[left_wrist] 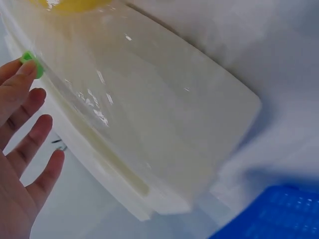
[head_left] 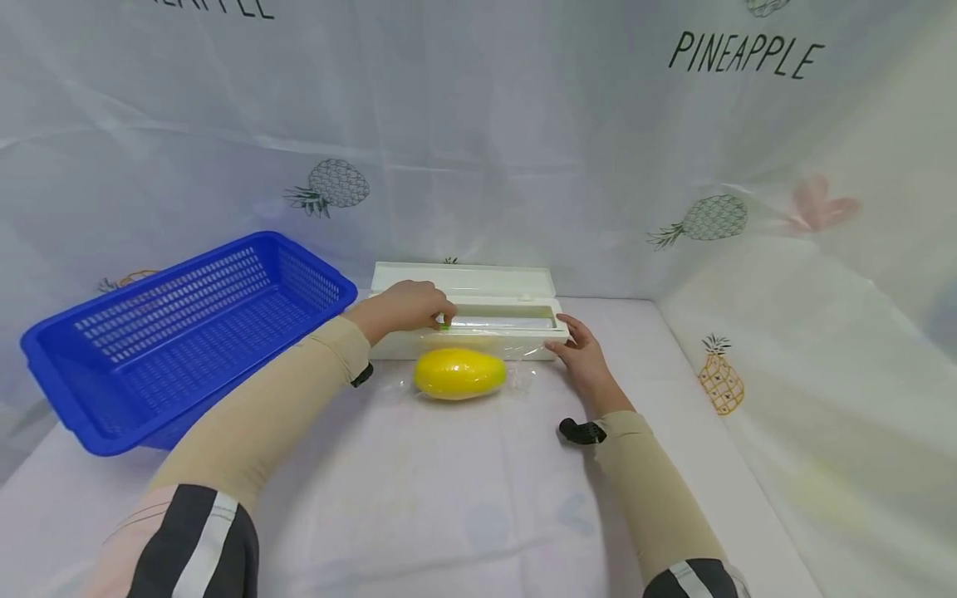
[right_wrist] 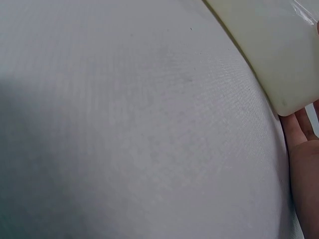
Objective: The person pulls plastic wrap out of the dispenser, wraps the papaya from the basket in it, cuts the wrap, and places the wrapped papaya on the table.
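Nearest you, on the counter (head_left: 419, 498), lies the yellow fruit (head_left: 459, 373), just this side of both grips and between them. It sits under a sheet of clear film (head_left: 523, 378) drawn out of the dispenser. Judge the film as nearly weightless, limp and clingy: it will likely fold onto itself if you let it go slack, so hold it at its edges and keep it taut. The fruit looks smooth and firm, probably slick under the wrap; cup it from the sides, not by the film alone.

Your right hand (head_left: 583, 359) rests with fingers nearly straight against the near right corner of the cling-film dispenser (head_left: 478, 320), bracing it; nothing is clasped in that grip. The right wrist view shows only the box corner (right_wrist: 284, 74) against your palm.

Your left hand (head_left: 407, 306) reaches over the box, its fingertips (left_wrist: 22, 74) on the small green slider (left_wrist: 31, 62) that rides along the cutting edge. Whether thumb and finger actually pinch the tab I cannot tell; the other fingers lie spread. The slider is small and should run easily, so press lightly.

The dispenser itself looks like light, stiff plastic, apt to skid unless braced. Its lid stands open beyond your left grip, and the roll lies inside the trough.

Further left of your left grip, the blue basket (head_left: 67, 357) holds nothing that shows.
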A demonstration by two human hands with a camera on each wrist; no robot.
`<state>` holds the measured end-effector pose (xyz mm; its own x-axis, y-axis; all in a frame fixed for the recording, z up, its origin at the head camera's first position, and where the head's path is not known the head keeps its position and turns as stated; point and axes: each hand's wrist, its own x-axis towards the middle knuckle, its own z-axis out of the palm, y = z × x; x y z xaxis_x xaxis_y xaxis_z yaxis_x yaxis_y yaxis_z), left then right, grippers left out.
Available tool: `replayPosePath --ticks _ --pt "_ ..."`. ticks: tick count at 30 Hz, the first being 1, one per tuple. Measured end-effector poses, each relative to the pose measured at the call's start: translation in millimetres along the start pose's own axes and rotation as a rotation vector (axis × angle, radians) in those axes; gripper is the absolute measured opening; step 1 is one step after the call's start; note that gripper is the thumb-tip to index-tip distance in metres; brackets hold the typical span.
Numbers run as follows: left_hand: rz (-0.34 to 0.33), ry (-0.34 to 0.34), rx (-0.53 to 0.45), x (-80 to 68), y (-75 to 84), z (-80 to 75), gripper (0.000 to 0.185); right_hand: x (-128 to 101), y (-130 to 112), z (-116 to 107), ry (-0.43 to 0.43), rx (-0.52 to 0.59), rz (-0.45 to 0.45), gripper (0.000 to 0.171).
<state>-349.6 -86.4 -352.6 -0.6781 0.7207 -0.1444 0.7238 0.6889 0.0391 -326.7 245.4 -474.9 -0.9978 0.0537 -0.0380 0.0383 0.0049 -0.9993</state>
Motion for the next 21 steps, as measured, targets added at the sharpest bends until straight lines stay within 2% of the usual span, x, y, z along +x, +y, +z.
replayPosePath --ticks 6,12,21 --pt "-0.009 0.007 0.051 -11.1 -14.2 6.2 0.010 1.4 1.8 -2.6 -0.013 0.015 -0.001 0.063" --pt "-0.022 -0.007 0.091 -31.6 -25.8 5.2 0.012 1.7 2.4 -1.7 -0.021 0.027 0.005 0.063" --pt "0.018 0.015 0.150 -51.6 -37.2 3.7 0.012 -1.9 -0.4 -4.9 -0.033 0.037 -0.014 0.062"
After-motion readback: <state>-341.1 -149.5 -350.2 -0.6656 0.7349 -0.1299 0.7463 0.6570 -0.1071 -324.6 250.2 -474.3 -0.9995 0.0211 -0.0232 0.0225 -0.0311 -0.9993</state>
